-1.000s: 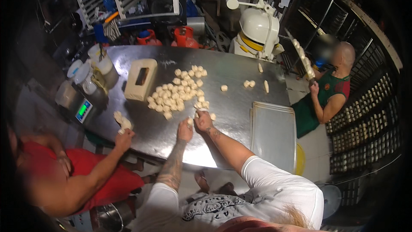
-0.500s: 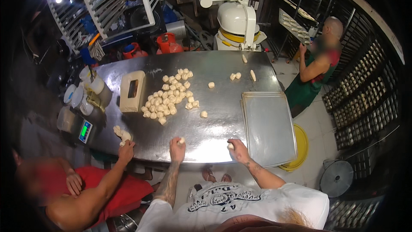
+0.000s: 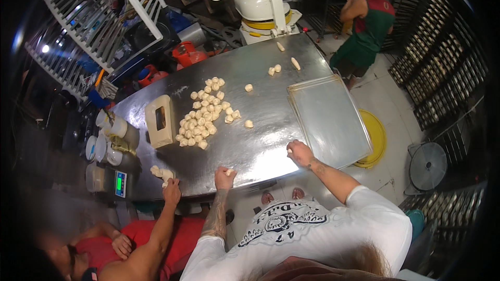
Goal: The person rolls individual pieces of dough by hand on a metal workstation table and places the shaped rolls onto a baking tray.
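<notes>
Grasping a small dough piece (image 3: 229, 171), the person's left hand (image 3: 224, 180) is at the near edge of the metal table (image 3: 265, 106). Right hand (image 3: 301, 154) curled round a second dough piece (image 3: 289, 151), just beside the stacked trays (image 3: 333, 119). Dough balls (image 3: 201, 115) heaped farther in.

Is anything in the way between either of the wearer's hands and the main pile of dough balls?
Nothing visible stands between the left hand and the pile of dough balls, just metal tabletop. From the right hand, a lone dough ball lies close to the straight line to the pile.
</notes>
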Demonstrator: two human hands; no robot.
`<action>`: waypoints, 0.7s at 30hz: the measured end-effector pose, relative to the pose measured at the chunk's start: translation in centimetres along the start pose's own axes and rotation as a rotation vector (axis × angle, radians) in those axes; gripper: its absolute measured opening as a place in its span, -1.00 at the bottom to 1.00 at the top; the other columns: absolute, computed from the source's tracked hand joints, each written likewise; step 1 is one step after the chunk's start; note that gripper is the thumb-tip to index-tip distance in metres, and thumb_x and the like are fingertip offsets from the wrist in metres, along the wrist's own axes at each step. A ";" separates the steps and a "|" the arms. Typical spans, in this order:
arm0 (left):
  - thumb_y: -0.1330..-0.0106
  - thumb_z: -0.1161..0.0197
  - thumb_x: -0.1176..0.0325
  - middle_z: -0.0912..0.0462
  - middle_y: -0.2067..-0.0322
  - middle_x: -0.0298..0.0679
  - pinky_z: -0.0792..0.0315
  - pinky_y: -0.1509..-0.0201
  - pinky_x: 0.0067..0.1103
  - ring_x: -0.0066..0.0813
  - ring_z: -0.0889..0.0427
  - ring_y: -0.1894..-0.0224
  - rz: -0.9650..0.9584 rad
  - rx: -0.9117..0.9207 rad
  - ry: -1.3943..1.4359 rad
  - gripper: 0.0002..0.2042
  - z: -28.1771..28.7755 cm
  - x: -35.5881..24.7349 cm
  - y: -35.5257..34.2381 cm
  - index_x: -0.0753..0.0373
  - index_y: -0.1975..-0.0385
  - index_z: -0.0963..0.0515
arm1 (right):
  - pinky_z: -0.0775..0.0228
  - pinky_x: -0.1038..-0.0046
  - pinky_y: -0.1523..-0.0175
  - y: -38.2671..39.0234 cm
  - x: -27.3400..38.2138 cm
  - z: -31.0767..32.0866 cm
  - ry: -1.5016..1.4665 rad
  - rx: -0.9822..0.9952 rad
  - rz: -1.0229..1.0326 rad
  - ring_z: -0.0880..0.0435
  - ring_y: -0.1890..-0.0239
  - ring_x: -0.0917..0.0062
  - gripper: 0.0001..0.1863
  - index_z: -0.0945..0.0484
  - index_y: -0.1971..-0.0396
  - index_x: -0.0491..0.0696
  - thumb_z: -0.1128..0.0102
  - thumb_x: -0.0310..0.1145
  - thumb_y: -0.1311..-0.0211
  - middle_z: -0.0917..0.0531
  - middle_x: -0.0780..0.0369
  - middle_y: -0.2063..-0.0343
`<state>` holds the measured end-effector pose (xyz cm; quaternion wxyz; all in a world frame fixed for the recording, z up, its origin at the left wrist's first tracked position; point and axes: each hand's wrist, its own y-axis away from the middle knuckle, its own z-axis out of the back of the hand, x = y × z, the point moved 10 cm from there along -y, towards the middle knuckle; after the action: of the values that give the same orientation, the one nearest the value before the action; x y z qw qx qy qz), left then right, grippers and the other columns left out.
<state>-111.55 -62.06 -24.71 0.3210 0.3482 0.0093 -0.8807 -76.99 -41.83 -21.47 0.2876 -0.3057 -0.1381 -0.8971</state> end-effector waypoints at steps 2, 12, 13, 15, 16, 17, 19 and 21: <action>-0.21 -0.59 0.08 -0.58 -0.05 0.03 -0.53 -0.24 -0.19 0.00 -0.65 -0.12 0.071 0.108 -0.156 -0.38 -0.4 -1.3 -0.8 0.33 -0.15 -0.54 | -0.56 0.15 -0.23 -0.8 -1.2 -0.4 0.137 0.068 -0.049 -0.67 -0.14 0.08 -0.59 -0.71 -0.02 -0.04 -0.42 -0.07 -0.34 -0.67 0.10 0.00; -0.45 -0.39 0.11 -0.62 0.37 -0.17 -0.40 0.13 -0.19 -0.08 -0.61 0.31 -0.509 -0.386 -0.200 -0.71 -2.1 -7.3 -2.8 0.17 0.41 -0.61 | -0.51 0.19 0.02 -4.5 4.7 -4.2 0.316 -0.200 0.373 -0.64 0.19 0.25 -0.67 -0.69 0.32 -0.02 -0.33 -0.04 -0.42 -0.65 0.16 0.33; -0.45 -0.39 0.11 -0.62 0.37 -0.17 -0.40 0.13 -0.19 -0.08 -0.61 0.31 -0.509 -0.382 -0.200 -0.71 -2.0 -7.4 -3.3 0.17 0.41 -0.61 | -0.51 0.18 0.02 -5.3 4.5 -4.1 0.307 -0.196 0.354 -0.64 0.19 0.24 -0.67 -0.69 0.33 -0.02 -0.33 -0.04 -0.41 -0.65 0.16 0.34; -0.44 -0.40 0.07 -0.61 0.39 -0.18 -0.39 0.14 -0.18 -0.09 -0.60 0.33 -0.378 -0.199 -0.282 -0.68 -3.4 -6.3 -4.4 0.17 0.44 -0.60 | -0.51 0.17 0.02 -4.5 4.5 -4.4 0.298 -0.188 0.330 -0.64 0.20 0.24 -0.67 -0.69 0.34 -0.03 -0.34 -0.04 -0.40 -0.64 0.16 0.35; -0.44 -0.40 0.07 -0.61 0.39 -0.18 -0.39 0.14 -0.18 -0.09 -0.60 0.33 -0.393 -0.218 -0.280 -0.68 -2.9 -6.8 -4.4 0.17 0.44 -0.60 | -0.50 0.17 0.02 -4.5 4.2 -4.2 0.268 -0.155 0.261 -0.64 0.19 0.24 -0.68 -0.69 0.34 -0.03 -0.35 -0.05 -0.39 -0.64 0.16 0.34; -0.43 -0.39 0.04 -0.61 0.39 -0.18 -0.39 0.14 -0.18 -0.10 -0.61 0.32 -0.459 -0.276 -0.283 -0.66 -2.5 -7.1 -3.4 0.17 0.44 -0.60 | -0.50 0.18 0.01 -4.7 4.1 -4.2 0.237 -0.128 0.197 -0.64 0.18 0.24 -0.68 -0.69 0.33 -0.03 -0.35 -0.05 -0.37 -0.64 0.15 0.33; -0.43 -0.38 -0.01 -0.61 0.38 -0.16 -0.41 0.13 -0.18 -0.09 -0.63 0.30 -0.518 -0.349 -0.304 -0.62 -2.9 -7.5 -2.2 0.19 0.45 -0.62 | -0.48 0.20 -0.02 -3.1 3.7 -3.8 0.330 -0.231 0.303 -0.63 0.13 0.25 -0.66 -0.70 0.32 -0.02 -0.34 -0.02 -0.39 -0.65 0.16 0.27; -0.42 -0.37 -0.03 -0.64 0.35 -0.12 -0.45 0.10 -0.18 -0.07 -0.65 0.28 -0.478 -0.354 -0.329 -0.61 -2.6 -6.7 -2.7 0.22 0.41 -0.66 | -0.47 0.20 -0.03 -4.5 4.6 -3.2 0.343 -0.234 0.325 -0.63 0.11 0.26 -0.66 -0.70 0.32 -0.02 -0.34 -0.02 -0.39 -0.65 0.16 0.25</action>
<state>-107.79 -55.56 -23.09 0.1580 0.1283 0.1913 -0.9602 -84.15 -41.60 -21.38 0.4100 -0.1983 0.0681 -0.8876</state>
